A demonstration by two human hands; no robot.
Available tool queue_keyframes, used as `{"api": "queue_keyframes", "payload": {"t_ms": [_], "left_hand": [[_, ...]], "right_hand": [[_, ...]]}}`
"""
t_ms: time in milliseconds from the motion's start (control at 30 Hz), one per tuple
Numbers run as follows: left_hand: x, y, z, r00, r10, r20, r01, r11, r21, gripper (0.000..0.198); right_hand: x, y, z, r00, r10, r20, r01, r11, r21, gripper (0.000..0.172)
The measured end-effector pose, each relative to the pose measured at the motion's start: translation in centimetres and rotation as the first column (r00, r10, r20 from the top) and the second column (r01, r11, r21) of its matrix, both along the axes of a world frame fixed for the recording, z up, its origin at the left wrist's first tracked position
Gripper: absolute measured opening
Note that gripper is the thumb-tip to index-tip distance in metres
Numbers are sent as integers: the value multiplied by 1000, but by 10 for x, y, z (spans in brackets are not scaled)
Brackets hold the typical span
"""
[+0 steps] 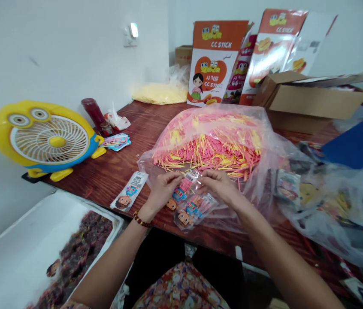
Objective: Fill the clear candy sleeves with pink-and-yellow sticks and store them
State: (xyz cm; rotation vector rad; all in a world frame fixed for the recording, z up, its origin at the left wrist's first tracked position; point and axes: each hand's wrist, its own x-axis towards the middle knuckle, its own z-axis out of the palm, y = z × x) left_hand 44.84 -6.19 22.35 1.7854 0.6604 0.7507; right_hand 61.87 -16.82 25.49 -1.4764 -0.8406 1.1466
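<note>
Centrally, at the near edge of the stick bag [210, 148], the left hand [163, 189] and right hand [222, 186] each pinch a small packet [186, 185]; its lettering is unclear. Behind the bag, a carton [213, 49] reads "CC STICK"; an open box [316, 103] has indistinct contents.

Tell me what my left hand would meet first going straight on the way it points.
Your left hand would first meet the packet at its fingers; beyond that, probably the loose sticks, though depth is unclear.
</note>
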Motion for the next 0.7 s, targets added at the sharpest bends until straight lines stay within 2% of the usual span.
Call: {"api": "queue_keyframes", "payload": {"t_ms": [67, 133, 233, 333, 400, 500, 567, 600, 633, 700], "left_hand": [[-1, -2, -12, 987, -79, -143, 84, 996, 27, 20], [-1, -7, -25, 957, -113, -267, 141, 986, 86, 20], [0, -20, -39, 918, -68, -390, 171, 957, 235, 28], [0, -31, -45, 866, -53, -497, 256, 901, 351, 31], [-2, -35, -45, 822, -53, -567, 323, 863, 388, 31], [-5, -38, -45, 785, -64, -616, 388, 825, 410, 31], [-7, -37, -46, 794, -89, -601, 407, 813, 417, 32], [-8, -36, -47, 804, -103, -585, 408, 812, 418, 32], [-9, -34, -48, 815, -118, -567, 407, 813, 416, 32], [-12, -30, -49, 837, -140, -529, 393, 827, 403, 31]], "right_hand": [[-1, -8, -21, 999, 9, -45, -15, 991, -130, 16], [0, -18, -42, 1000, 23, -21, -27, 971, -238, 13], [5, -31, -66, 990, 44, 133, 1, 948, -319, 13], [21, -37, -71, 917, 125, 380, -3, 952, -305, 18], [39, -37, -65, 779, 149, 609, 9, 968, -250, 23], [72, -30, -51, 427, 128, 895, 165, 962, -216, 22], [93, -23, -45, 177, 191, 966, 234, 945, -230, 25], [102, -19, -44, 77, 240, 968, 227, 941, -252, 30], [109, -14, -44, -2, 284, 959, 202, 939, -278, 35], [120, -5, -46, -98, 354, 930, 129, 931, -341, 42]]}}
